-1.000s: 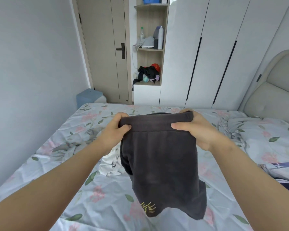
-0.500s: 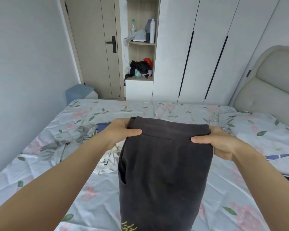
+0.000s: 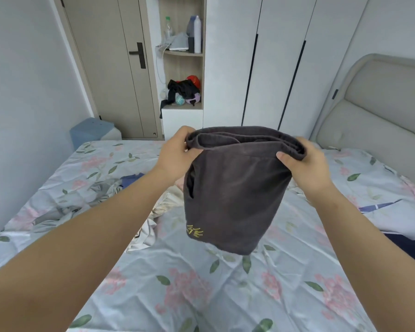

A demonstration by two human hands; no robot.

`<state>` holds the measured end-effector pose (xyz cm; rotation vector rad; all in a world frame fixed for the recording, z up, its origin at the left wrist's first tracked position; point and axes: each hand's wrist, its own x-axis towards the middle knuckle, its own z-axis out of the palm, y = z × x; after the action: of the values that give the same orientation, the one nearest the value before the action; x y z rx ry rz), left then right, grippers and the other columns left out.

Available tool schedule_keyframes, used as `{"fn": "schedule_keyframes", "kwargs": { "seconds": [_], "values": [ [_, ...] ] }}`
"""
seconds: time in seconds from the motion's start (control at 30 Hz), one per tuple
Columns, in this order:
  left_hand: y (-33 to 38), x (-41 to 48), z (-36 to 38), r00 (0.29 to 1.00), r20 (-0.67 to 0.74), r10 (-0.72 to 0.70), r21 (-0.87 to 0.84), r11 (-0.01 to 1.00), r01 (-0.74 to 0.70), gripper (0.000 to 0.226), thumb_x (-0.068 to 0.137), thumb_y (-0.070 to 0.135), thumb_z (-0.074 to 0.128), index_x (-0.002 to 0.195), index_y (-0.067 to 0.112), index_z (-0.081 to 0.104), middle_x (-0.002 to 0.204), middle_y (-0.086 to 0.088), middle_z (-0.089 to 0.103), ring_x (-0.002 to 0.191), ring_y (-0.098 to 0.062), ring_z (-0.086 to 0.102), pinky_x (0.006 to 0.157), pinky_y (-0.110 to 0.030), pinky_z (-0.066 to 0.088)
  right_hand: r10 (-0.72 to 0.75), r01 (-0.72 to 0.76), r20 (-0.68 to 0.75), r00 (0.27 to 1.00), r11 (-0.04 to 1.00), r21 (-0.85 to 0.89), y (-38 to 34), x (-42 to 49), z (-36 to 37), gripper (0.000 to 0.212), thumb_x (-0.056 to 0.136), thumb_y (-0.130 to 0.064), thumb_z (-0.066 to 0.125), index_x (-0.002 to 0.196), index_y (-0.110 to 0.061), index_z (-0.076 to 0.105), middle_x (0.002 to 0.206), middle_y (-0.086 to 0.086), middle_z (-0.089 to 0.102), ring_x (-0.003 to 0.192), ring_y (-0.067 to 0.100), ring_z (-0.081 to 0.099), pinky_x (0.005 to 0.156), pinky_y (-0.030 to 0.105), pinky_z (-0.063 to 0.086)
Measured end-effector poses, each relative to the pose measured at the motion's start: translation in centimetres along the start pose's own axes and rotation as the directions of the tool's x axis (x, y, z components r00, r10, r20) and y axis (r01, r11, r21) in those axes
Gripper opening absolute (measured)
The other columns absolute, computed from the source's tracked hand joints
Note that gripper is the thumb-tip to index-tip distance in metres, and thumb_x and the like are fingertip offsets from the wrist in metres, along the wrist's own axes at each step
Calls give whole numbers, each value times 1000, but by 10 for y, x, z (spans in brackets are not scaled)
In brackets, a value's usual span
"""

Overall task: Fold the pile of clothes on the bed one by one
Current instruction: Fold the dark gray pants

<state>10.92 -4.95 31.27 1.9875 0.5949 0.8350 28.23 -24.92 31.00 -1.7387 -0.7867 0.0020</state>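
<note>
While left grip (image 3: pixel 175 154) and right grip (image 3: pixel 307 164) hold shorts (image 3: pixel 233 195), bottles (image 3: pixel 197 34) on shelf (image 3: pixel 183 53)

I'm seeing dark grey shorts (image 3: pixel 235 188) hanging folded above the bed (image 3: pixel 201 295), yellow embroidery low on their left side.

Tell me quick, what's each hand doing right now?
Left hand: grips the left end of the dark grey shorts at the waistband.
Right hand: grips the right end of the waistband.
</note>
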Motion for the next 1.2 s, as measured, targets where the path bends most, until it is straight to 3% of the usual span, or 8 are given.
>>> {"fn": "schedule_keyframes", "kwargs": {
  "seconds": [0.13,0.33,0.4,0.47,0.67,0.77,1.07,1.2],
  "values": [
    [-17,-26,2,991,66,113,-74,991,-108,29,87,0,63,83,23,46,89,-6,52,87,-23,50,81,-46,45,3,-11,65,998,992,126,2,-38,-9,39,85,1,64,89,-38,60,90,-21,64,83,-7,60,73,8,47],
    [-79,-105,13,968,247,51,16,998,-57,31,82,-6,65,82,19,47,77,5,50,71,-9,48,66,-21,36,206,-210,132,970,978,16,42,-136,-5,35,81,14,61,92,-20,62,87,-4,64,90,24,61,78,21,51],
    [-104,-142,16,943,328,-48,97,995,17,30,80,-1,68,80,20,47,72,5,50,69,-16,45,60,-19,33,334,-342,163,928,940,17,55,-180,1,37,76,19,60,87,-16,63,88,10,65,95,36,63,88,42,52],
    [-127,-182,13,890,428,-157,143,984,105,35,79,3,71,76,27,45,70,9,50,67,-15,46,59,-21,35,448,-448,217,867,892,-55,67,-225,3,39,72,18,62,81,-20,64,88,14,66,95,38,63,89,50,49],
    [-158,-268,5,594,733,-331,318,939,132,31,75,10,75,81,26,49,74,9,54,67,-2,49,58,-6,38,700,-636,409,586,710,-303,84,-332,-2,18,57,-14,68,71,-25,65,64,-10,58,66,12,53,61,20,39],
    [-165,-287,8,516,762,-391,367,918,152,26,76,12,73,88,21,52,79,7,57,71,-6,52,60,-9,41,746,-677,430,509,655,-336,97,-358,-2,25,64,-5,69,68,-29,65,57,-18,58,59,2,53,52,8,38],
    [-179,-248,52,555,619,-555,390,831,396,24,78,7,71,94,16,56,93,-9,62,85,-21,56,76,-28,43,779,-734,354,518,617,-283,148,-311,7,27,75,2,66,89,-21,61,83,0,61,77,16,55,63,25,39],
    [-190,-209,79,587,547,-596,343,800,492,20,80,5,68,88,20,59,76,7,58,71,-6,57,62,-14,43,791,-766,286,540,603,-221,182,-269,18,30,79,-2,65,97,-24,56,88,-3,59,79,14,55,63,26,41]
  ]
}}
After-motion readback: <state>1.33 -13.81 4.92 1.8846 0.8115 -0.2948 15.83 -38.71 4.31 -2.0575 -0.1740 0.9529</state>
